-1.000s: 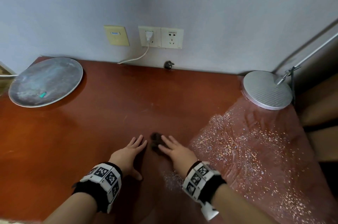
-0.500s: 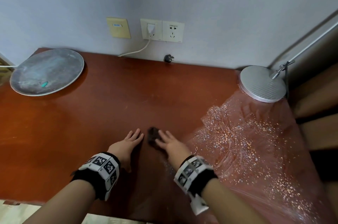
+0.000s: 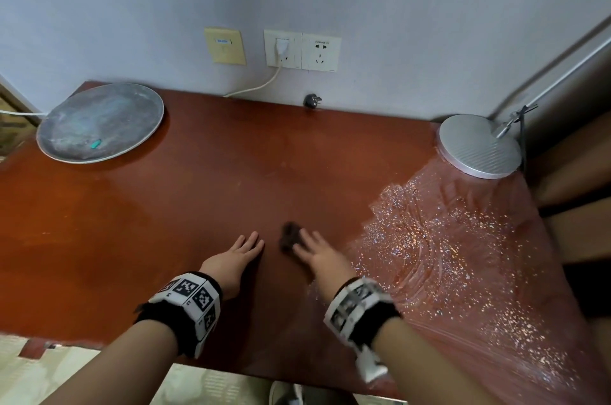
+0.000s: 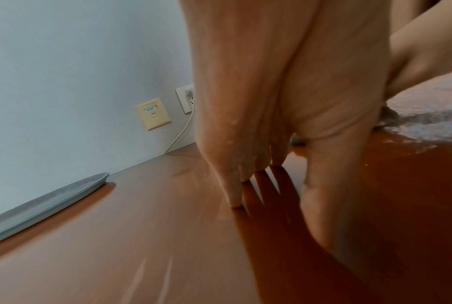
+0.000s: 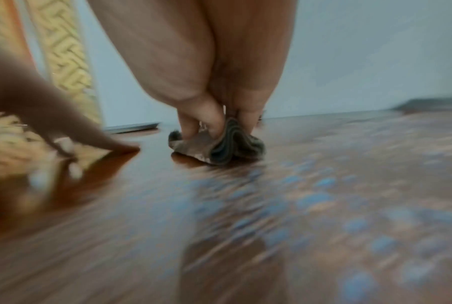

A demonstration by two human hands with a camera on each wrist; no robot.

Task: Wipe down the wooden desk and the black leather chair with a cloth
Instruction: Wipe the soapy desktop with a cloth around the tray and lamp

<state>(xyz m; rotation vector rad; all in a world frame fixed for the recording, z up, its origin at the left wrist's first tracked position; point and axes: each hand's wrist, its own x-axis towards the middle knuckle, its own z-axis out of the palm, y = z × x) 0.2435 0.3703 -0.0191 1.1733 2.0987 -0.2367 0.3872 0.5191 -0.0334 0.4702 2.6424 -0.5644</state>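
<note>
My right hand [image 3: 314, 249] lies with straight fingers on a small dark cloth [image 3: 289, 236] and presses it onto the red-brown wooden desk [image 3: 198, 189] near the front middle. In the right wrist view the fingertips [image 5: 214, 127] push into the bunched cloth [image 5: 219, 148], and the picture is blurred by motion. My left hand [image 3: 238, 256] rests flat on the bare desk just left of the cloth, fingers straight; the left wrist view shows its fingertips [image 4: 235, 197] touching the wood. The black leather chair is not in view.
A round grey plate [image 3: 99, 122] sits at the back left. A silver lamp base [image 3: 481, 146] stands at the back right on a glittery pink film [image 3: 463, 256] that covers the desk's right side. Wall sockets [image 3: 302, 49] and a black plug [image 3: 310, 100] lie behind.
The right hand has slid the cloth a little farther from me over the wood. The left hand stays flat beside it. The head view has pulled back slightly.
</note>
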